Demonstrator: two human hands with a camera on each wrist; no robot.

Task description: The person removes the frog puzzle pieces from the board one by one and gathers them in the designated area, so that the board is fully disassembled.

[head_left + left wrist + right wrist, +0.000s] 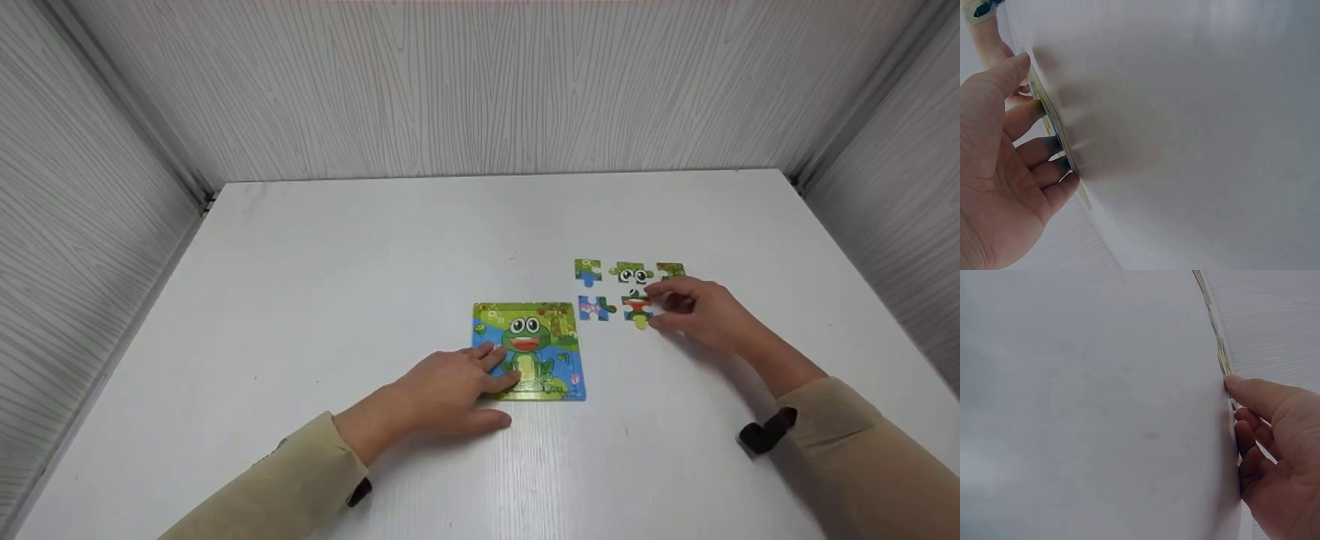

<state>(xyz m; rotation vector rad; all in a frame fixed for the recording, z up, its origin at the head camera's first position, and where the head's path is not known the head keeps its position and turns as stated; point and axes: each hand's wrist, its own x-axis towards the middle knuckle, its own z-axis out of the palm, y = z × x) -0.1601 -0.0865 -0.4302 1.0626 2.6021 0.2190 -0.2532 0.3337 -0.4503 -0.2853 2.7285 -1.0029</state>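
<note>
Well in from the left edge of the desk (300, 262), the left hand (457, 390) rests, fingers extended, over the lower left part of the frog board (536, 349). Just beyond the board's right side, toward the desk's far right corner, lie loose puzzle pieces (589, 270); the right hand (705, 311) pinches the mouth piece (637, 307) by its right side.

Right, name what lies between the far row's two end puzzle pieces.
In the head view, the piece with the frog's eyes lies between them.

Grained panels (480, 90), perhaps wooden, flank a white table (337, 262).
</note>
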